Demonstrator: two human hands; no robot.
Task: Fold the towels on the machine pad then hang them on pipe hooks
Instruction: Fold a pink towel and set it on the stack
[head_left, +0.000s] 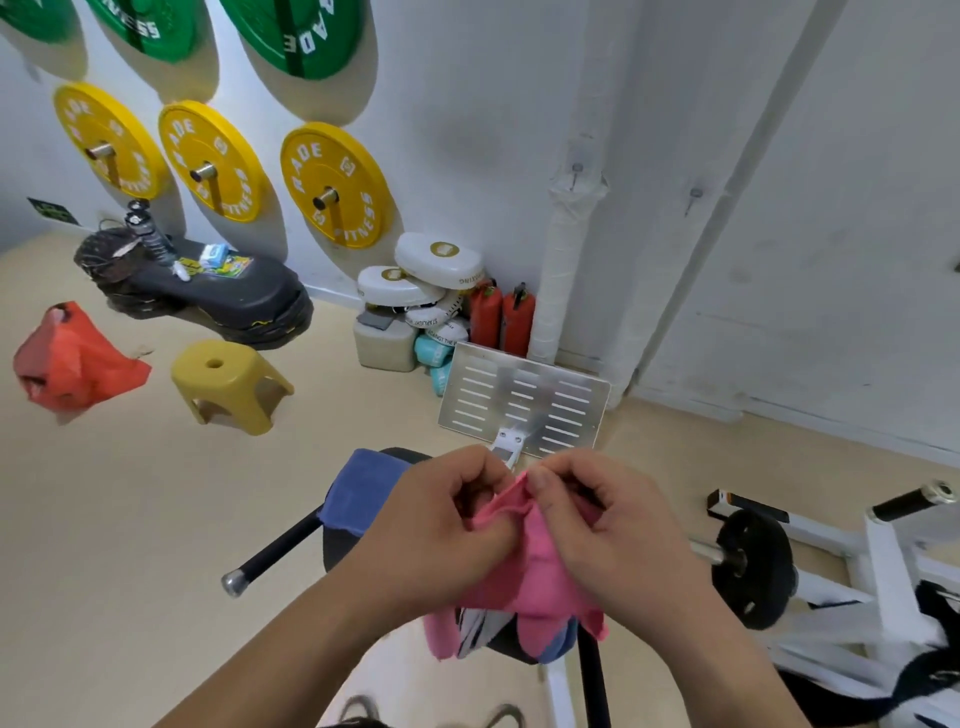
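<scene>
Presently, the black cushioned machine pad (340, 548) sits beneath a bunched pink cloth towel (540, 571), held just over its middle. The fingers of the left hand (447, 514) and right hand (613, 525) pinch the towel's top hem, evidently to find corners for folding. A blue cloth towel (358, 488) drapes over the pad's far left edge, apparently kept aside.

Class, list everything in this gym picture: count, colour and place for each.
machine pad: one, black, under the towels
pink towel: one, pink, held over the machine pad
blue towel: one, blue, on the pad's far left
yellow plates: three, yellow, wall pegs
green plates: three, green, wall above them
stool: one, yellow, floor left
bag: one, orange, floor far left
pipe: one, white, wall
fire extinguishers: two, red, beside the pipe
footplate: one, silver, beyond the pad
left hand: one, pinching the pink towel
right hand: one, pinching the pink towel
</scene>
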